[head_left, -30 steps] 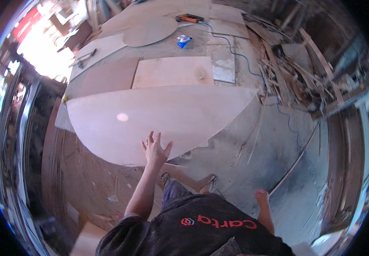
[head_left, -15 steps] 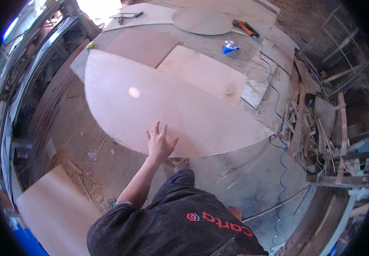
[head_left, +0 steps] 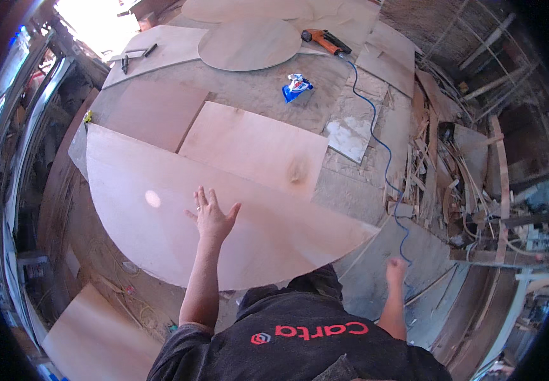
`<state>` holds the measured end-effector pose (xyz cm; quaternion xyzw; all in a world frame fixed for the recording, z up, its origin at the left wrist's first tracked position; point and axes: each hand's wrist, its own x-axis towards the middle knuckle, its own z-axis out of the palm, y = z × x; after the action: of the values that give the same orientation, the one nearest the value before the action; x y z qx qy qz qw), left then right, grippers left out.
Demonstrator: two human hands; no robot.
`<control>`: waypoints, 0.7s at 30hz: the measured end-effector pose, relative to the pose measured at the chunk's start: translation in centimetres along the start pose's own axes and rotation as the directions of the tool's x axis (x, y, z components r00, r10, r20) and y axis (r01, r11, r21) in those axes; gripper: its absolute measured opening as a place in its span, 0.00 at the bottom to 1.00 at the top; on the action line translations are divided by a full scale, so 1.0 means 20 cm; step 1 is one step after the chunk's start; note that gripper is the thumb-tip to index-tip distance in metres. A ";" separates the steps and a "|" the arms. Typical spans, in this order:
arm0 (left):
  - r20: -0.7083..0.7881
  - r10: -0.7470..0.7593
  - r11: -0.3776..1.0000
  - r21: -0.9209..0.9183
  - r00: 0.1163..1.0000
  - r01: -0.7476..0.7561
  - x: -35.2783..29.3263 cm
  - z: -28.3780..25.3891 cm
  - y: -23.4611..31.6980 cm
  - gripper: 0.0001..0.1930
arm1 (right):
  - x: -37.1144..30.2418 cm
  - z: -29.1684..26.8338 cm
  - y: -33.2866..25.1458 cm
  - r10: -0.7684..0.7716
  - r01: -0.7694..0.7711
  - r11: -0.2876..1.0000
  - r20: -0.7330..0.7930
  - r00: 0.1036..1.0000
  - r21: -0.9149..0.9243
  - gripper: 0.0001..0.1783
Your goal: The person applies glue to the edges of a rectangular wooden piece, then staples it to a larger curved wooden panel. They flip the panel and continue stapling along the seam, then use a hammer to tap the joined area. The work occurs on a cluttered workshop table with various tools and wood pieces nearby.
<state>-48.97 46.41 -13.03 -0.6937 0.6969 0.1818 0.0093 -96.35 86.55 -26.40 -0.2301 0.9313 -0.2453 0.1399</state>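
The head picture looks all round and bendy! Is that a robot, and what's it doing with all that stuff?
No robot here: it's a person with two bare hands. The camera sits on their head and looks down, and its wide lens makes straight edges bend.

The left hand has its fingers spread at a big, pale half-round board; it isn't wrapped around anything. The right hand is off to the side, too small to tell if it holds something.

Beyond the board's straight edge is a dusty surface with a rectangular board, a round board, a blue packet and an orange tool with a blue cord.
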 end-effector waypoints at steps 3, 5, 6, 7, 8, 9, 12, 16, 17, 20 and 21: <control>-0.029 -0.008 0.999 -0.037 1.000 0.007 0.06 0.11 0.00 0.55 | 0.77 0.05 -0.44 -0.168 0.186 0.965 -0.107 0.980 0.187 0.10; 0.059 -0.135 0.991 0.000 0.989 0.135 0.11 0.07 0.11 0.60 | 1.35 0.16 -0.72 -0.377 0.398 0.916 -0.234 0.896 0.048 0.10; 0.120 -0.264 0.964 0.053 0.957 0.259 0.02 0.06 0.09 0.62 | 1.46 0.22 -1.17 -0.365 0.374 0.909 -0.084 0.927 0.185 0.12; 0.116 -0.235 0.972 0.025 0.965 0.234 -0.01 0.09 0.09 0.64 | 1.68 0.30 -1.34 -0.533 0.547 0.833 -0.140 0.834 0.086 0.14; 0.096 -0.218 0.976 -0.007 0.971 0.219 0.00 0.11 0.09 0.66 | 1.89 0.39 -1.56 -0.602 0.612 0.788 -0.121 0.790 0.076 0.17; 0.064 -0.224 0.974 -0.031 0.973 0.226 -0.01 0.12 0.08 0.69 | 2.01 0.49 -1.84 -0.584 0.594 0.778 -0.115 0.804 0.204 0.17; 0.056 -0.262 0.963 -0.047 0.964 0.264 0.04 0.13 0.09 0.73 | 2.57 0.72 -2.43 -0.819 0.828 0.557 -0.124 0.560 0.057 0.16; 0.142 -0.355 0.934 0.009 0.924 0.358 0.06 0.03 0.18 0.75 | 3.19 1.06 -2.93 -0.900 0.845 0.426 -0.054 0.433 -0.324 0.29; 0.151 -0.352 0.935 0.014 0.924 0.354 0.09 0.00 0.21 0.75 | 3.40 1.09 -2.99 -0.925 0.814 0.360 -0.061 0.375 -0.456 0.31; 0.157 -0.373 0.927 0.015 0.915 0.375 0.08 0.03 0.19 0.76 | 3.68 1.32 -3.14 -0.874 0.808 0.364 0.130 0.468 -0.463 0.35; 0.165 -0.397 0.917 0.025 0.903 0.398 0.04 0.03 0.20 0.78 | 3.67 1.46 -3.15 -0.862 0.815 0.338 0.193 0.469 -0.470 0.36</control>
<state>-53.00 45.73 -12.92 -0.8036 0.5367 0.2364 0.1013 -125.64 -10.18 -28.90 -0.6914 0.7124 -0.0408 -0.1130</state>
